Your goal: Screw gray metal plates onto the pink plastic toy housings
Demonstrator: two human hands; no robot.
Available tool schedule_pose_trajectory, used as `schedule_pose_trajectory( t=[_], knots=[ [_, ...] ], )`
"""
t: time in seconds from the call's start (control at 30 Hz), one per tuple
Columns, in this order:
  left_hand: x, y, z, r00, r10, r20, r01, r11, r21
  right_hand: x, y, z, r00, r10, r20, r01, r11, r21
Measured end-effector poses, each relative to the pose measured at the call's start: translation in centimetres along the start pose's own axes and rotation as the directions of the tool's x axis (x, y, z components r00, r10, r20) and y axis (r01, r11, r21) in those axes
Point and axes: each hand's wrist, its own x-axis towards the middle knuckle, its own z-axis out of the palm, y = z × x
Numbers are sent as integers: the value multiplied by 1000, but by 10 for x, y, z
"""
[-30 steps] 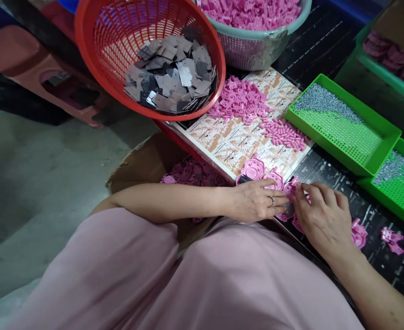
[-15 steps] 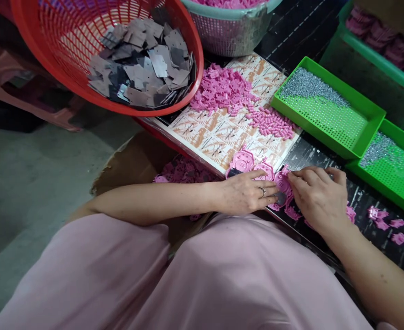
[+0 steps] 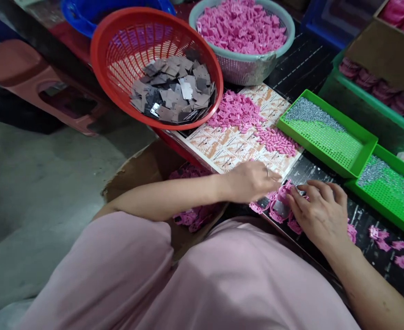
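My left hand (image 3: 257, 181) hovers over the near edge of the table, its fingers curled and smeared by motion, so I cannot make out what is in them. To its right, my right hand (image 3: 320, 213) has thumb and forefinger drawn together at the edge of a pink plastic housing (image 3: 284, 192); whatever lies between those fingertips is hidden. The housings stand in a row along the edge, partly covered by both hands. A grey metal plate (image 3: 280, 209) lies on one of them.
A red basket (image 3: 100, 59) holds grey metal plates. Behind the small pink parts (image 3: 236, 110) stands a pale basket (image 3: 289, 34) full of pink pieces. Green trays (image 3: 351, 158) with small metal pieces lie at right. An open carton (image 3: 133, 167) with pink parts sits below the table edge.
The view has shifted, showing more of the baskets at the back. My left hand has lifted off the housings and its spread fingers have curled. My right hand stays at the row.
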Motion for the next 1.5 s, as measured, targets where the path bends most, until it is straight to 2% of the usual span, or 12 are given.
schedule_pose_trajectory(
  t=[0.07,0.17,0.27,0.37,0.57,0.77,0.9,1.0,1.1,1.23,1.37,1.5],
  knots=[
    [12,-33,-9,971,-228,76,214,965,152,0,1,1,999,25,-21,-25,1000,-3],
    [34,-81,-15,832,-539,131,465,806,366,-1,2,-2,998,46,-37,-47,999,-13],
    [51,-107,-14,718,-661,217,512,714,478,-2,8,-9,994,70,-80,-71,997,-3],
    [60,-109,-13,666,-686,294,484,697,528,-2,17,-16,992,71,-108,-67,997,38],
    [52,-112,-8,700,-634,328,465,754,464,18,36,-9,984,2,-181,13,996,84],
    [40,-127,8,747,-656,109,602,737,307,78,29,28,980,-140,-141,171,954,245],
    [27,-114,-18,799,-594,-98,602,785,150,123,6,56,947,-314,-73,321,893,317],
    [8,-91,-46,788,-585,-193,605,794,61,154,-14,71,911,-410,-48,399,847,352],
    [-18,-69,-56,771,-580,-265,605,796,19,177,-28,79,886,-461,-36,441,818,371],
    [-53,-53,-38,802,-563,-200,592,794,138,185,-25,83,877,-480,-15,449,810,376],
    [-70,-50,-21,763,-641,-81,634,717,289,171,-6,81,884,-468,-6,438,822,364],
    [-72,-47,-22,739,-672,-52,655,698,290,172,0,74,895,-447,-13,421,834,357]
  ],
)
